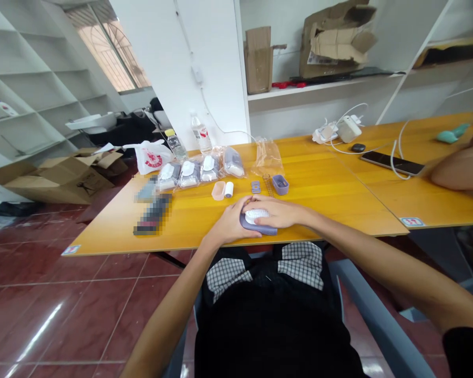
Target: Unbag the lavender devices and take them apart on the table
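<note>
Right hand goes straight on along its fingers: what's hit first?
Likely the left hand: the right hand points leftward at it across the purple-and-white piece. They overlap in view, so depth is unclear.

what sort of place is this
Probably a workroom that doubles as storage: wooden tables set end to end, tall white shelving, and opened cardboard boxes on the tiled floor.

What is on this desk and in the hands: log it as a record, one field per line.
Left hand: holds the left side of a purple-and-white piece
Right hand: holds the same piece from the right
Just beyond: pink shell, white cylinder, flat purple part, spring-like coil, purple cup
Farther left: four bagged units, two bottles
Far right: phone, another person's arm
</note>
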Available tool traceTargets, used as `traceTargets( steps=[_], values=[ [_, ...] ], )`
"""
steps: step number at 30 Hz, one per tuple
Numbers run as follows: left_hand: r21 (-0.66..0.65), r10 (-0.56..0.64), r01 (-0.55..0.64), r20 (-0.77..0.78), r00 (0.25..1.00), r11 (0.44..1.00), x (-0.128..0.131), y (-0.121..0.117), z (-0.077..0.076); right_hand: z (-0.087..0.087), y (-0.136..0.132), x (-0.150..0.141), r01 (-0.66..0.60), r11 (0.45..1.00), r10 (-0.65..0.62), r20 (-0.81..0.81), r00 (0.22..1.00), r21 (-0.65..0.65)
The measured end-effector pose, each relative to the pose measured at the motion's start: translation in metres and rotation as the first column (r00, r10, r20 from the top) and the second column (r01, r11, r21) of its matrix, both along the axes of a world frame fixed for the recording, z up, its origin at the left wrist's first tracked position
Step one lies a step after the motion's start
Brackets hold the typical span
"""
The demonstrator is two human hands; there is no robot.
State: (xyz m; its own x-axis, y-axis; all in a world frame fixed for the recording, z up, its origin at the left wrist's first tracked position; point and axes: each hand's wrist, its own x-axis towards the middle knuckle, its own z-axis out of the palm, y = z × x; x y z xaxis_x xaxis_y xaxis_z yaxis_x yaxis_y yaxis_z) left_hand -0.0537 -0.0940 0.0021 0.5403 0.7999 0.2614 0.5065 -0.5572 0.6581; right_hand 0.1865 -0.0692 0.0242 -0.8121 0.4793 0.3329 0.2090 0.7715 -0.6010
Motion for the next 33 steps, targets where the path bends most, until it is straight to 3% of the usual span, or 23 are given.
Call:
traceTargets(
  steps=[4,8,10,21,33],
  values=[
    [0.007,0.065,-0.065,-0.004,0.998,0.998,0.0,0.0,-0.001,-0.009,-0.005,0.01,0.077,0.997,-0.079,-0.157,0.984,-0.019],
    [0.033,0.182,-0.18,-0.059,0.982,0.983,0.002,-0.003,-0.003,-0.022,-0.021,0.023,0.339,0.941,-0.33,-0.243,0.912,-0.006],
    [0.052,0.189,-0.185,-0.083,0.978,0.981,0.003,-0.004,-0.003,-0.026,-0.028,0.027,0.412,0.911,-0.398,-0.254,0.882,0.001],
    [0.072,0.147,-0.139,-0.114,0.983,0.988,0.004,-0.005,0.002,-0.033,-0.028,0.031,0.427,0.904,-0.416,-0.293,0.861,-0.029],
    [0.077,0.131,-0.122,-0.13,0.983,0.99,0.004,-0.006,0.004,-0.034,-0.033,0.031,0.501,0.862,-0.481,-0.429,0.765,-0.075]
  ],
)
